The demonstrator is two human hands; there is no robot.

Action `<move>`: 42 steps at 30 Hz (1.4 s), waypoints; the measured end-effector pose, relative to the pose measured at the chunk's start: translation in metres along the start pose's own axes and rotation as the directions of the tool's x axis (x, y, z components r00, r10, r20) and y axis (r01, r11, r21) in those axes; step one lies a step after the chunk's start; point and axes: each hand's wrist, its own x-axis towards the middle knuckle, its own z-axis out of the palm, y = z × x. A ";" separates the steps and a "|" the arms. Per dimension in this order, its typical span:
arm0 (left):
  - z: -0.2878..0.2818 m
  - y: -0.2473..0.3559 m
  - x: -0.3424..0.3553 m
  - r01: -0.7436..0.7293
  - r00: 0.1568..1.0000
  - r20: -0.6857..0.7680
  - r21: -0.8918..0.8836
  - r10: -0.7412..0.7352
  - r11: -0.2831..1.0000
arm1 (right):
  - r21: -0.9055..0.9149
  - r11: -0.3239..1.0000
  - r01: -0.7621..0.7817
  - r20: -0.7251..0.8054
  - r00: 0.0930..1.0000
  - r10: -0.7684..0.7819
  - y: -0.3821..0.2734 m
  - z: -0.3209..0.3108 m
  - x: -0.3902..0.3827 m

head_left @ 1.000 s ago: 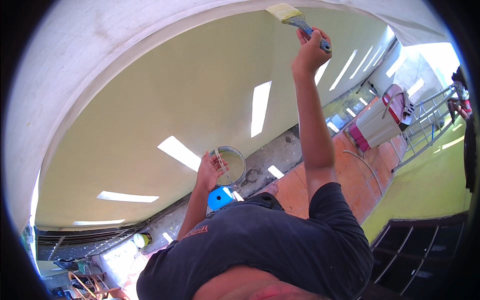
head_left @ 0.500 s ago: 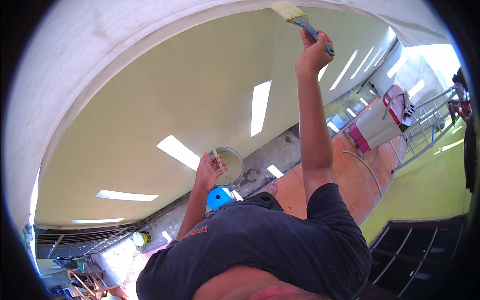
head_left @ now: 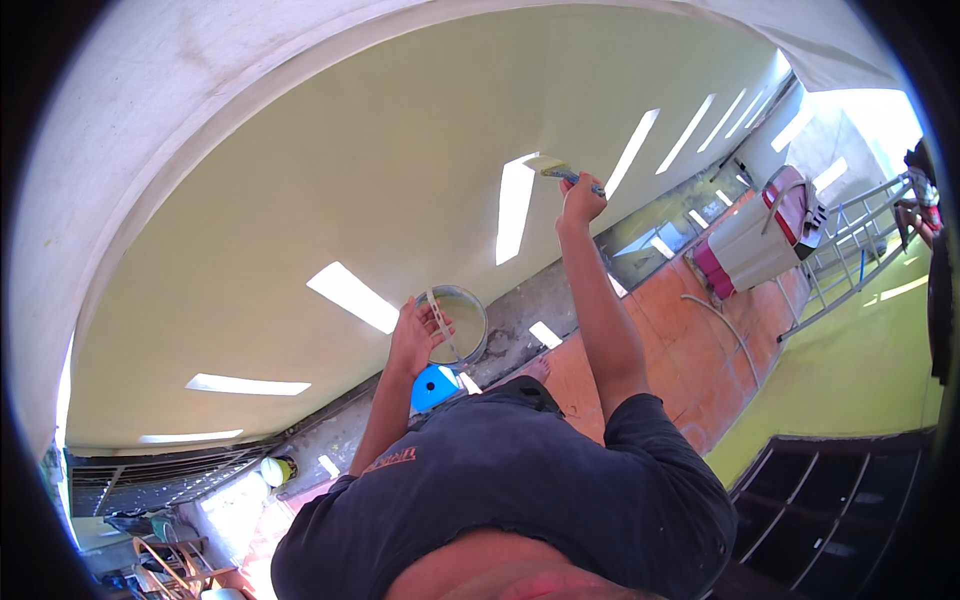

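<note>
My right hand point(head_left: 582, 197) is closed round the blue handle of a wide paintbrush point(head_left: 557, 170). Its pale, yellowish bristles are at the light yellow-green wall point(head_left: 400, 180), beside a sunlit patch; whether they press on it is hard to tell. Lower down, the fingers of my left hand point(head_left: 412, 335) curl round the pale strap-like handle of a round paint bucket point(head_left: 480, 325). Inside the bucket shows a yellowish-green liquid. A blue object with a dark hole point(head_left: 428, 388) lies just below the bucket, partly hidden by my body.
To the right, a white and pink appliance point(head_left: 755, 245) stands on orange floor tiles point(head_left: 665, 350), with a hose point(head_left: 730, 325) near it. A metal ladder point(head_left: 850, 270) is behind. Wooden furniture point(head_left: 175, 565) and a small tub point(head_left: 280, 471) are at lower left.
My right hand has come down along the wall with the paintbrush, from near the upper edge to beside the sunlit patch. My left hand stays at the bucket handle.
</note>
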 end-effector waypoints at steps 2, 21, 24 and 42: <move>0.003 0.001 -0.001 0.003 1.000 0.003 -0.007 -0.003 1.000 | 0.043 0.999 0.030 0.066 0.997 -0.032 -0.026 0.023 -0.004; 0.006 0.003 -0.009 0.006 0.999 -0.032 -0.012 -0.007 1.000 | 0.126 0.992 0.016 0.068 0.997 -0.025 0.052 -0.036 0.021; 0.004 0.004 -0.008 0.001 0.999 -0.034 -0.007 -0.002 1.000 | 0.072 0.997 0.036 0.047 0.998 -0.039 0.060 -0.050 0.024; 0.029 0.010 -0.012 -0.052 0.998 0.045 0.044 0.050 0.998 | 0.188 0.980 0.071 0.152 0.983 -0.100 0.038 -0.022 0.011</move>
